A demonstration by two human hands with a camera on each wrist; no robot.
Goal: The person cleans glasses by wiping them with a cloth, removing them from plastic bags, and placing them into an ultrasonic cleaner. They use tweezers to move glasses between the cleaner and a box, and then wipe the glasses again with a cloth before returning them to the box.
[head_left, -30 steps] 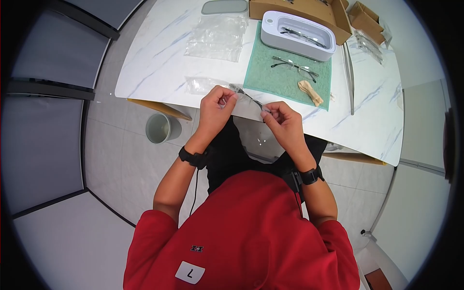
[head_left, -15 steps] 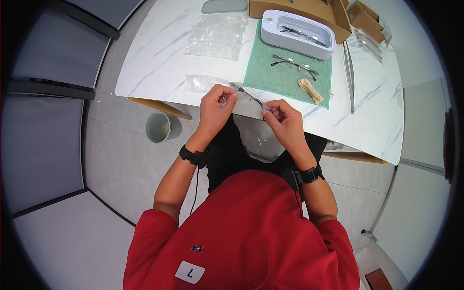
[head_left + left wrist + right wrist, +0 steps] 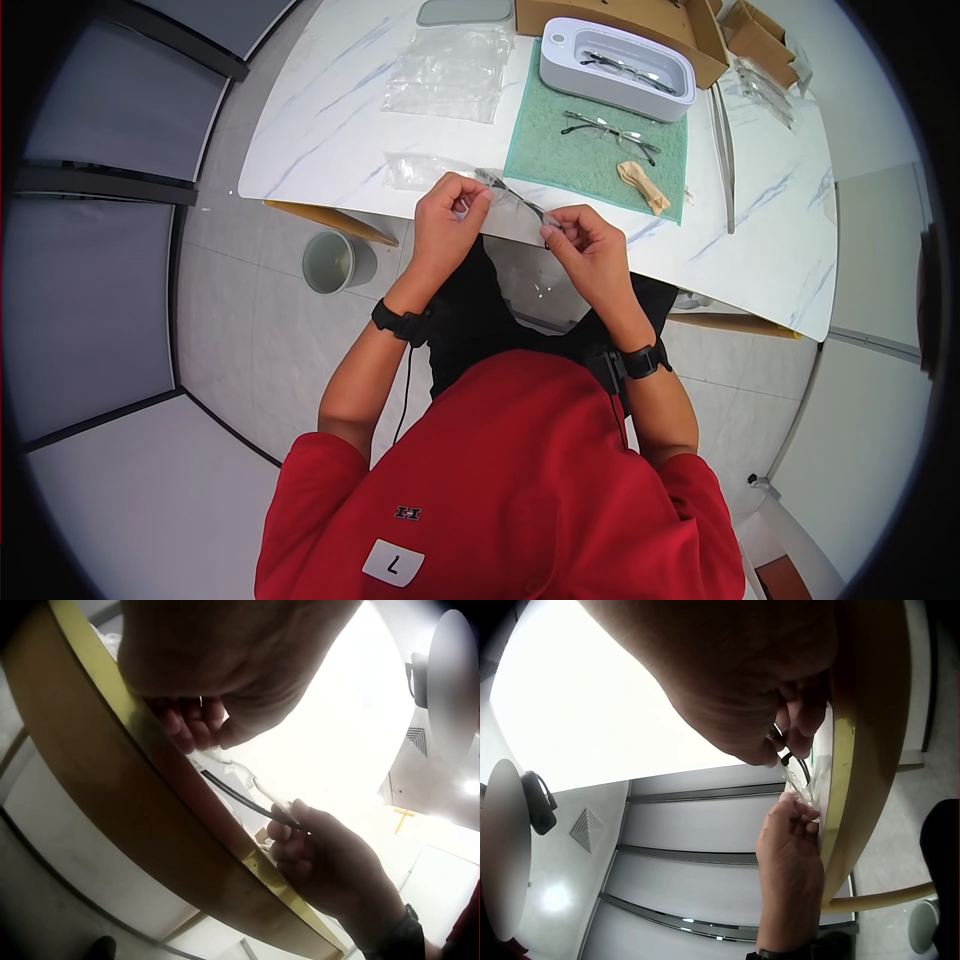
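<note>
At the table's front edge, the left hand [image 3: 447, 222] pinches a clear plastic bag [image 3: 240, 772] between thumb and fingers. The right hand [image 3: 590, 255] pinches the dark end of a pair of glasses [image 3: 521, 200], which lies slanting between the two hands. In the left wrist view a dark temple arm [image 3: 238, 796] runs from near the left fingers to the right fingertips. How much of the glasses is inside the plastic cannot be told. Another pair of glasses [image 3: 608, 131] lies on a green cloth [image 3: 545, 150], beside a crumpled beige piece [image 3: 642, 187].
Behind stands a white cleaner tub [image 3: 612, 98] with glasses inside, before a cardboard box [image 3: 708, 62]. Clear bags [image 3: 445, 80] lie at the back left, near a grey lid [image 3: 464, 12]. Metal tweezers [image 3: 725, 165] lie right of the cloth. A bin [image 3: 330, 262] stands on the floor.
Both hands keep nearly the same place and grip. The table and the things on it have shifted very slightly upward in the head view.
</note>
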